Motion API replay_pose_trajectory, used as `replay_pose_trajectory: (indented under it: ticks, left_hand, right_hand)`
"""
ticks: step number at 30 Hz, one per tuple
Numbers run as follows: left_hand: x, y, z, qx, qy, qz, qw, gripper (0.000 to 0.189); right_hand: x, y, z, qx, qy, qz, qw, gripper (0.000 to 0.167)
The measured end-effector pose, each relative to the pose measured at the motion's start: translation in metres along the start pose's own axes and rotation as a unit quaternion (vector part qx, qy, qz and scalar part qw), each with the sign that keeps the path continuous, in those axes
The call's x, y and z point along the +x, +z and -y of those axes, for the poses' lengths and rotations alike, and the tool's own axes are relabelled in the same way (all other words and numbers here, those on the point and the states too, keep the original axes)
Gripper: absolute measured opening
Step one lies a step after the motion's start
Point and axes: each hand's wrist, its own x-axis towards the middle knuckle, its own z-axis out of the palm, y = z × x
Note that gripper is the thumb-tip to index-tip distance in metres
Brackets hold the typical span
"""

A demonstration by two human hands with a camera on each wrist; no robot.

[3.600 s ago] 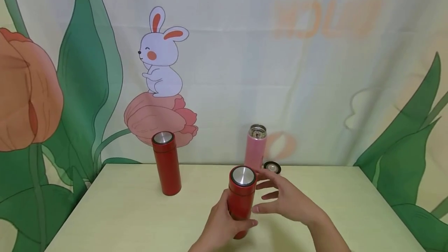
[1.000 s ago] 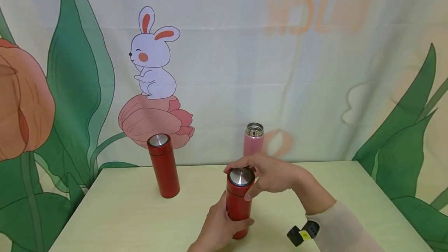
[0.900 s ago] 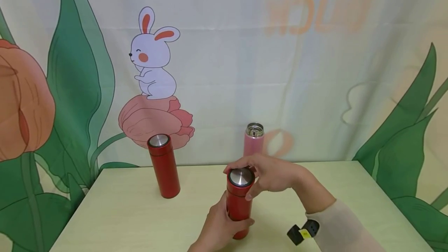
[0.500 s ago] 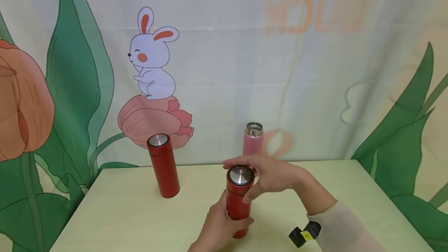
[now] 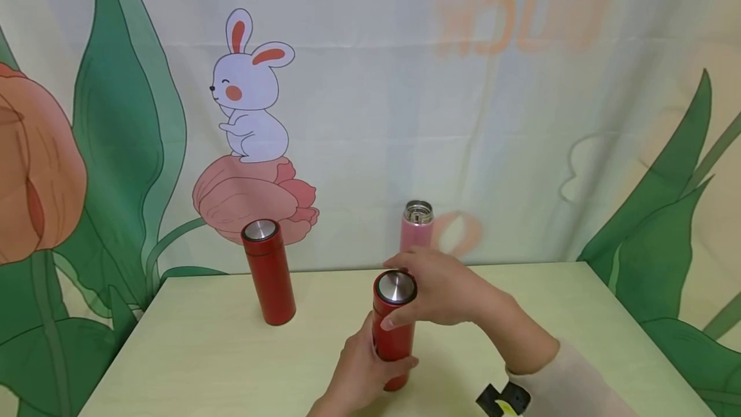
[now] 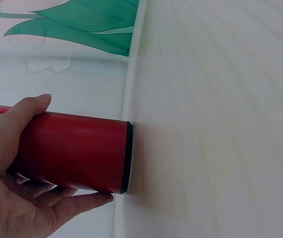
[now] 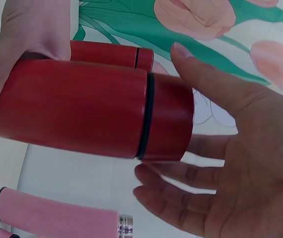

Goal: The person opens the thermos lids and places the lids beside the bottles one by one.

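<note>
A red thermos (image 5: 393, 340) stands on the table in front of me, its lid (image 5: 397, 287) on, with a silver disc and black ring on top. My left hand (image 5: 359, 372) grips its lower body, thumb round the near side. At the top, my right hand (image 5: 448, 288) is round the lid, thumb in front and fingers behind. In the right wrist view those fingers (image 7: 169, 198) curve loosely round the lid, with a gap before the palm. The left wrist view shows the black base (image 6: 128, 157) against the tabletop.
Another red thermos (image 5: 269, 275), lid on, stands to the left. Behind my right hand is a pink thermos (image 5: 417, 230) with an open steel mouth; its base is hidden in the head view. A printed cloth (image 5: 359, 114) hangs behind the table (image 5: 202, 352).
My right hand came from beside the thermos onto the lid. Over the last half second its thumb has shifted left and its fingers right. My left hand has kept its grip.
</note>
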Motion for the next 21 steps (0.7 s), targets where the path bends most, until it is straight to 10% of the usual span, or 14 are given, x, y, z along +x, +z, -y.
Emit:
replay_pose_trajectory:
  ticks: [21]
  left_hand:
    - [0.0, -0.001, 0.0, 0.004, 0.01, 0.001, 0.9999, 0.077]
  right_hand:
    - [0.002, 0.01, 0.017, -0.071, 0.009, -0.044, 0.9964, 0.044]
